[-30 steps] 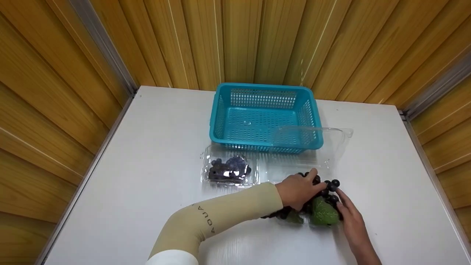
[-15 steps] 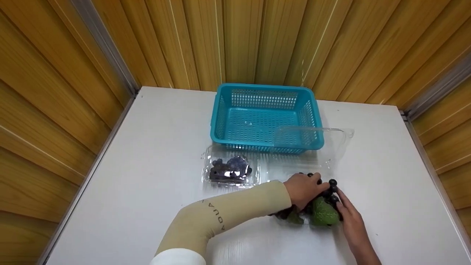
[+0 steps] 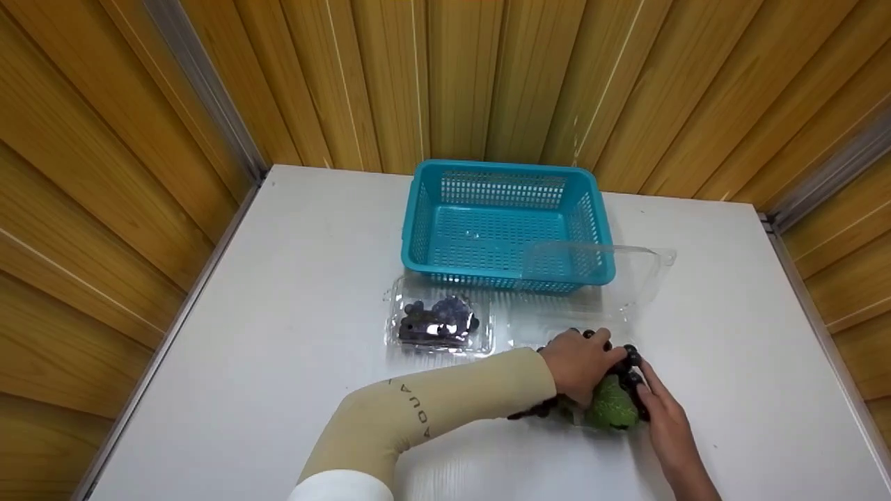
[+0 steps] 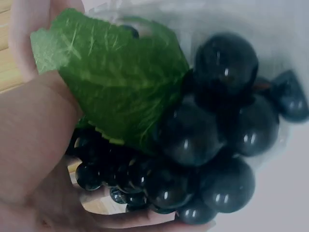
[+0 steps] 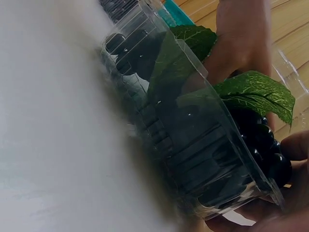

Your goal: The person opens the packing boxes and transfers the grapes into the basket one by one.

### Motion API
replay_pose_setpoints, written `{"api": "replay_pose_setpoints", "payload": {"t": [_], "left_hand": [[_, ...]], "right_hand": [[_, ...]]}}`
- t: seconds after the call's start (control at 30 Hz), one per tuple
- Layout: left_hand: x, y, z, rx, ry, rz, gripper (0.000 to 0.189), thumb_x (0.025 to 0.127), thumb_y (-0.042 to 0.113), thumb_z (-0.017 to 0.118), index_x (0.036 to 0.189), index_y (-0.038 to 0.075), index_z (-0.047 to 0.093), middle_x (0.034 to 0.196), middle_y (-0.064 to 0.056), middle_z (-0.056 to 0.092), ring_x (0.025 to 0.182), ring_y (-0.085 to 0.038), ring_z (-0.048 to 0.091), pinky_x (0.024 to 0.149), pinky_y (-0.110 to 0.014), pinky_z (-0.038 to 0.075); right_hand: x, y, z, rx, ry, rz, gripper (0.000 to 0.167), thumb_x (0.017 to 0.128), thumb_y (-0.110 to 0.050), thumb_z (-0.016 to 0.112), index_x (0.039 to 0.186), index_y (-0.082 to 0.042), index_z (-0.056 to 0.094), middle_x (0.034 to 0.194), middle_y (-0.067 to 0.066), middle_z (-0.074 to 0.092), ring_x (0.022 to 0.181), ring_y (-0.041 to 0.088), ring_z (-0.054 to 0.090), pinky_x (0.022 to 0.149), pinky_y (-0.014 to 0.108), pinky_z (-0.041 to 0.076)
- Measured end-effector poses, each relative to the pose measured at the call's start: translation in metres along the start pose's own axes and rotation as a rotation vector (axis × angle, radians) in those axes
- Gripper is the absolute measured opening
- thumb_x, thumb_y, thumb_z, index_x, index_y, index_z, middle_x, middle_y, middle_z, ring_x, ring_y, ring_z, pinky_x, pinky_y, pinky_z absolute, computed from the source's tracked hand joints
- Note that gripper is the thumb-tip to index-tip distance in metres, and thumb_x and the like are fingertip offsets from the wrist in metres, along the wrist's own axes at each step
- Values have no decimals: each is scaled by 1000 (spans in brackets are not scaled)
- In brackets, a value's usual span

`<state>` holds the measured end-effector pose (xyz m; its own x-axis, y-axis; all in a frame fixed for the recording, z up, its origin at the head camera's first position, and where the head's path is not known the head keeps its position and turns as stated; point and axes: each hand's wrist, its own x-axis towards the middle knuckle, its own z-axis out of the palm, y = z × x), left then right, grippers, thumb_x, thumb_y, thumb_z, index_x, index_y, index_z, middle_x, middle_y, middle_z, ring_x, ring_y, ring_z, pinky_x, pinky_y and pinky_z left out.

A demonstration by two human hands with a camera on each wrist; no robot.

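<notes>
Looking in from my remote post, I have the left hand (image 3: pixel 574 365) laid over the grapes (image 4: pixel 190 135), its fingers bent down round them and its thumb touching a leaf (image 4: pixel 120 82); the grasp is part-way closed, with the bunch filling it. The right hand (image 3: pixel 669 428) curves round the end of the open box (image 5: pixel 193 140), holding it loosely, its fingers at the clear wall and one digit against a grape. The grapes sit in that box, between the hands, some bulging above its rim. They are smooth, round and almost black, with small bright glints. The leaf is broad, with a toothed edge and pale veins; from the right wrist I see two such leaves. The open box is thin plastic with ribbed sides, and its lid (image 3: pixel 630 275) stands raised, crossing my view of one corner of the basket (image 3: pixel 411 264). That is teal plastic, oblong, pierced with small slots. Just in front of it, to the left, a closed box (image 3: pixel 485 337) of clear plastic holds a dusky bunch (image 3: pixel 452 313). Underneath lies a smooth white worktop (image 3: pixel 292 292), backed by wood-grain panels (image 3: pixel 452 76). A beige sleeve (image 3: pixel 431 396) with dark lettering covers the left arm.
</notes>
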<state>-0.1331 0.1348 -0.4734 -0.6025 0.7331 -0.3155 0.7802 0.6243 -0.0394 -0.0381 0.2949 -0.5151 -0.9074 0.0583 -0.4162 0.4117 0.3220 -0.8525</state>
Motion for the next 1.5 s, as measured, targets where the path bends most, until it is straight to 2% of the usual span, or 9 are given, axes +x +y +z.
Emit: {"api": "replay_pose_setpoints", "payload": {"t": [0.2, 0.4, 0.53, 0.67, 0.9, 1.23, 1.37, 1.5], "left_hand": [[-3, -4, 2, 62, 72, 50, 66, 85, 39, 68, 141, 34, 34, 130, 5, 45, 82, -10, 61, 74, -23, 55], [0, -5, 1, 69, 35, 75, 64, 89, 37, 66, 142, 36, 31, 131, 6, 44, 87, -11, 60, 80, -24, 55], [3, -4, 4, 101, 53, 81, 61, 91, 34, 64, 143, 36, 32, 132, 6, 45, 86, -11, 61, 77, -25, 56], [5, -3, 6, 122, 81, 78, 60, 91, 35, 64, 142, 35, 33, 131, 5, 46, 84, -11, 61, 74, -24, 56], [7, -5, 6, 69, 51, 74, 73, 83, 41, 71, 143, 39, 29, 131, 7, 44, 83, -9, 59, 71, -25, 56], [4, -10, 3, 46, 81, 81, 70, 85, 40, 70, 142, 42, 31, 128, 10, 49, 88, -10, 60, 72, -26, 55], [-1, -11, 0, 47, 111, 86, 66, 85, 39, 70, 141, 40, 34, 128, 9, 49, 87, -11, 60, 70, -26, 54], [-7, -13, -3, 55, 169, 111, 61, 86, 38, 69, 139, 36, 39, 126, 8, 51, 83, -11, 60, 66, -26, 53]], "right_hand": [[0, 0, 1, 7, 13, -34, 58, 105, -45, 23, 156, -26, 5, 163, -2, -1, 151, 26, -3, 121, 51, 7], [-1, 0, 0, 18, 7, -35, 57, 105, -44, 23, 156, -27, 2, 163, -1, -3, 150, 27, -5, 121, 53, 5], [-1, 0, -1, 18, 5, -36, 58, 105, -44, 23, 156, -27, 2, 163, -1, -3, 151, 27, -4, 121, 52, 6], [-1, 0, -1, 13, 7, -33, 59, 105, -47, 24, 156, -26, 2, 163, 0, -3, 150, 27, -4, 121, 51, 6], [-2, 2, -2, 3, 29, -45, 58, 105, -45, 24, 156, -25, 5, 163, 0, -1, 151, 29, -2, 121, 53, 5], [-2, 3, -1, -19, 45, -40, 62, 103, -52, 24, 156, -26, 7, 163, 2, 2, 151, 30, 0, 120, 55, 7], [-3, 2, -1, -23, 60, -40, 64, 102, -54, 24, 156, -23, 9, 163, 3, 5, 151, 30, 2, 120, 53, 9], [-4, 1, -2, -54, 79, -18, 68, 101, -57, 22, 156, -20, 9, 163, 3, 5, 151, 30, 3, 120, 52, 9]]}}
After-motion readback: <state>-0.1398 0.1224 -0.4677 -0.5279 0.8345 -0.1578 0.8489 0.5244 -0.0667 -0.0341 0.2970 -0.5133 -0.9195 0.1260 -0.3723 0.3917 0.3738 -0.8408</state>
